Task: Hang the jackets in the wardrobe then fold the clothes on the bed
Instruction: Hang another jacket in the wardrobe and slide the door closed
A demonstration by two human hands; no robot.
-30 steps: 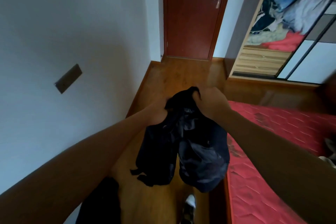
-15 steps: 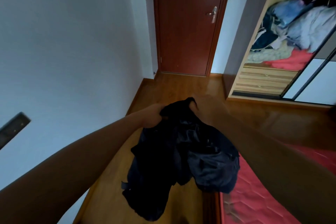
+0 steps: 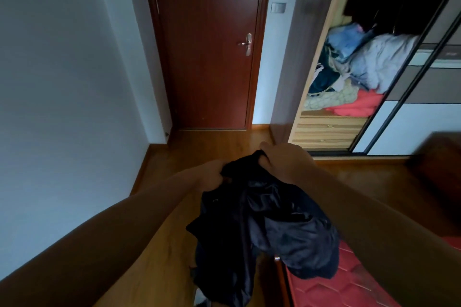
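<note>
Left hand [image 3: 212, 175] and right hand [image 3: 284, 162], fingers tight around black jacket [image 3: 262, 227], beside bed edge [image 3: 283, 281].

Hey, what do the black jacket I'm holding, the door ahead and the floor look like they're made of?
Black jacket: probably a thin synthetic such as nylon or polyester, slightly glossy, with a soft sheen on limp, crumpled folds. Door: reddish-brown wood or wood veneer with a smooth satin finish and a metal handle. Floor: wood or laminate planks, glossy, reflecting the light.
</note>
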